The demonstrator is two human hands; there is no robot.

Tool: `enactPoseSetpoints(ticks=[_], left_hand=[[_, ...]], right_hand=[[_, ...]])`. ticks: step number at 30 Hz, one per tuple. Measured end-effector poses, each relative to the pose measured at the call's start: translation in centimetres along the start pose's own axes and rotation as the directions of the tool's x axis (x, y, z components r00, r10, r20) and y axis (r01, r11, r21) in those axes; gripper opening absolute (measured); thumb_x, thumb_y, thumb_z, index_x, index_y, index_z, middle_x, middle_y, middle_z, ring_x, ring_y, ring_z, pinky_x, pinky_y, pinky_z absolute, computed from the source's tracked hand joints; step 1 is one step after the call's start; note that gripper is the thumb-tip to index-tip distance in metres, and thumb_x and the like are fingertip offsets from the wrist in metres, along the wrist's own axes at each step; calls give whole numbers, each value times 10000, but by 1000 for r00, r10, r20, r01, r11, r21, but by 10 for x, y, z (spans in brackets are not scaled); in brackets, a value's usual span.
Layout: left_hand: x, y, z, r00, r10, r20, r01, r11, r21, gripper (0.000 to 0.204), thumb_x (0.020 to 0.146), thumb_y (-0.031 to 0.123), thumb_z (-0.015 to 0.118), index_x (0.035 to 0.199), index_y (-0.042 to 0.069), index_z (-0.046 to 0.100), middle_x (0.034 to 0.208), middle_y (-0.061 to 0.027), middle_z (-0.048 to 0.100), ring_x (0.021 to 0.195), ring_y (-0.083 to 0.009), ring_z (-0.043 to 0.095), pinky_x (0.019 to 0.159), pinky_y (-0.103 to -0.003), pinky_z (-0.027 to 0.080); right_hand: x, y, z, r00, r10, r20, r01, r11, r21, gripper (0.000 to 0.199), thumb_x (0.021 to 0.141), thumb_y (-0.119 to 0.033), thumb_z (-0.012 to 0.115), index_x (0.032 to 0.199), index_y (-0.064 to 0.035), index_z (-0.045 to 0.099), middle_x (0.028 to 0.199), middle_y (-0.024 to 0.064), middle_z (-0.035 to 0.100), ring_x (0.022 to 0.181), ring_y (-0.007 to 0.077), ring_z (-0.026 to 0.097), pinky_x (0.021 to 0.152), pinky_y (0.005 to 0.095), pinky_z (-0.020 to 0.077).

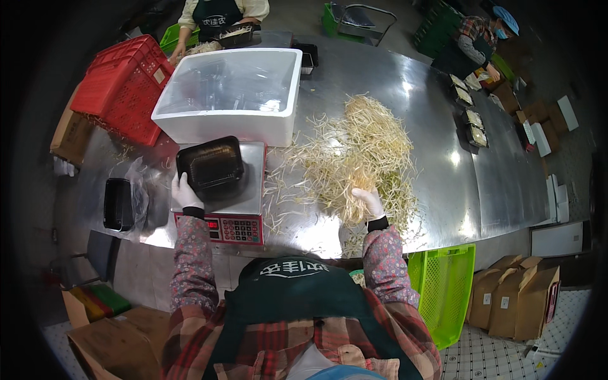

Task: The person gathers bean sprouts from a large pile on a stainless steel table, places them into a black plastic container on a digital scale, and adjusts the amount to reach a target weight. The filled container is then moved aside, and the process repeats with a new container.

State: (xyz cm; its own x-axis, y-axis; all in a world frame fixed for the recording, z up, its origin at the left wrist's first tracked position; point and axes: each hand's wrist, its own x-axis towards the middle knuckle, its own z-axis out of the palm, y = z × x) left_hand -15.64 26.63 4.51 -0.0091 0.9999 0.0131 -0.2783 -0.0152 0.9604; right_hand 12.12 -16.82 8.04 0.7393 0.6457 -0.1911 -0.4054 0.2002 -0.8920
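My gloved left hand point(185, 192) grips the lower left edge of a black plastic tray point(212, 166), with the thumb and fingers closed on its rim. The tray looks empty and tilted above the steel platform point(253, 196) of a red-and-white digital scale; whether it touches the platform, I cannot tell. A large loose heap of bean sprouts point(380, 136) lies on the steel table to the right of the scale. At the heap's near side, my gloved right hand point(370, 202) is closed around a bunch of sprouts, its fingertips partly hidden among the strands.
Behind the scale stands a white foam box point(221, 115) lined with transparent film, beside a red crate point(123, 88). Another black tray point(118, 204) and a plastic bag lie at the left. A green crate point(442, 294) stands below the table's front edge. Two co-workers stand across the table.
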Motion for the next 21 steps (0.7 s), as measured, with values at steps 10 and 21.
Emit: enactPoseSetpoints(ticks=[10, 21], left_hand=[[-175, 76, 134, 598, 280, 751, -666, 695, 271, 483, 966, 94, 511, 1443, 65, 443, 1520, -189, 374, 1433, -354, 300, 1184, -415, 215], [-122, 60, 41, 917, -118, 381, 152, 987, -59, 385, 1024, 126, 424, 1362, -47, 492, 1314, -113, 560, 1177, -182, 528, 1054, -305, 381]], right_hand=[[35, -65, 153, 876, -112, 470, 459, -109, -882, 713, 662, -204, 781, 1307, -33, 530, 1128, 195, 649, 1018, 340, 633, 879, 406, 521], [66, 3, 253, 608, 2, 794, 776, 211, -594, 884, 764, -395, 765, 1462, -32, 362, 1381, 207, 473, 1285, 386, 434, 1078, 454, 339]])
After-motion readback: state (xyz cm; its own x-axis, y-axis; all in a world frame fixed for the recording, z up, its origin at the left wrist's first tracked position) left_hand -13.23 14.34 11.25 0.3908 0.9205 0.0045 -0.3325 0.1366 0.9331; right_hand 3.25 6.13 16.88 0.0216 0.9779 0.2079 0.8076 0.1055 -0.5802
